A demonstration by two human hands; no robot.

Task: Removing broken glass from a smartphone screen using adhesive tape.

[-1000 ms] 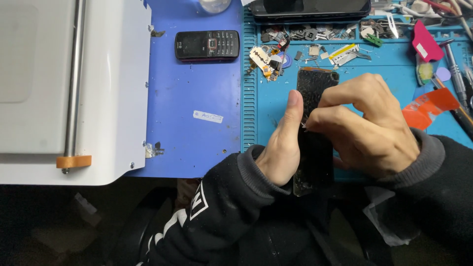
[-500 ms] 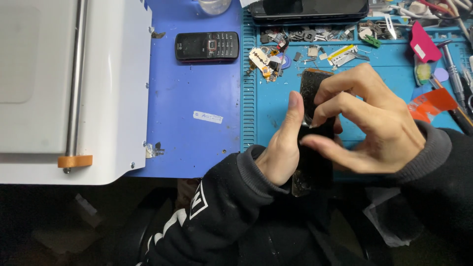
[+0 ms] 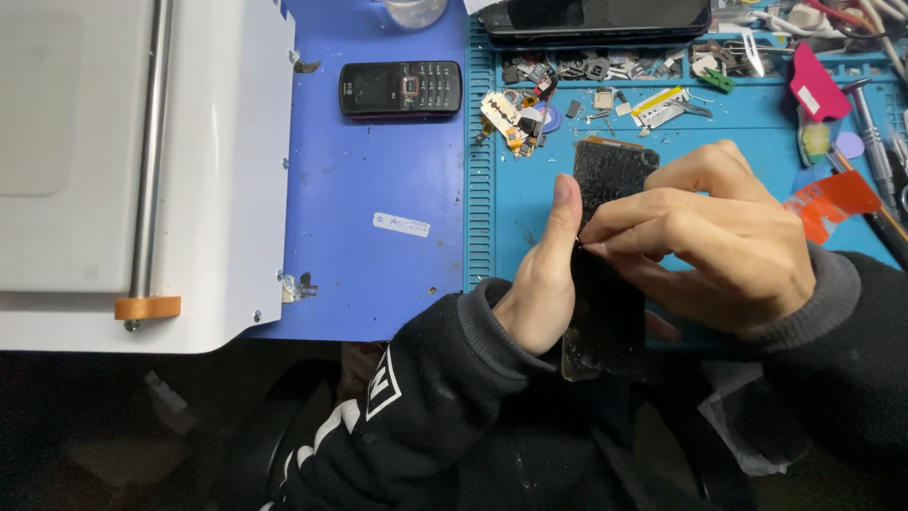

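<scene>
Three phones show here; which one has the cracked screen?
The cracked smartphone held between the left hand and right hand. The black keypad phone and the smartphone at the top edge lie untouched, without visible cracks.

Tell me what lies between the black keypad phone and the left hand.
Head view: between the keypad phone and the left hand lies bare blue mat with one small white label.

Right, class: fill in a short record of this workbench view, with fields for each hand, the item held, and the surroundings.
Left hand: grips the left edge of the cracked black smartphone screen panel
Right hand: fingertips pinch at that panel's left edge
Surface: teal repair mat beside a blue mat
Nearby: black keypad phone, small loose parts, white machine
</scene>
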